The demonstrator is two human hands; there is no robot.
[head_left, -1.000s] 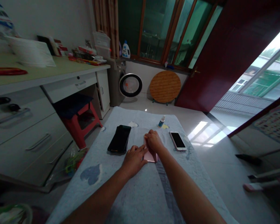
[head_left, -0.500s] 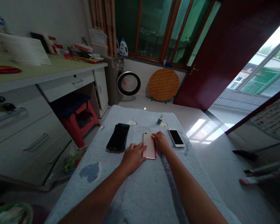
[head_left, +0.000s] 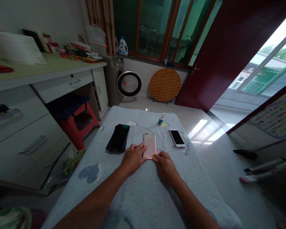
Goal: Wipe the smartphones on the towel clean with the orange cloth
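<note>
- Three phones lie on the pale cloth-covered surface (head_left: 143, 197): a pink phone (head_left: 149, 145) in the middle, back up; a black phone (head_left: 118, 142) well to its left; a white phone (head_left: 177, 138) to its right, screen up
- Left hand (head_left: 132, 157) rests flat, its fingertips touching the pink phone's lower left edge; the grip is loose, fingers spread, closed on nothing
- Right hand (head_left: 165, 163) lies at the phone's near right corner, fingertips on or just at that corner; whether it pinches anything I cannot tell, since the fingers curl under and hide the contact
- A pink sliver shows just right of the phone's near end, part hidden by the right hand; what it is cannot be made out
- A small bottle (head_left: 160, 119) stands at the far end of the surface with a yellow scrap beside it; a white scrap (head_left: 132, 123) lies near the black phone's top; both scraps are too small to identify
- Both forearms are cut off at the bottom edge
- Half a second ago the right hand sat at the phone's far right corner; now it is down at the near end, and the whole back of the phone shows; the left hand has kept its place
</note>
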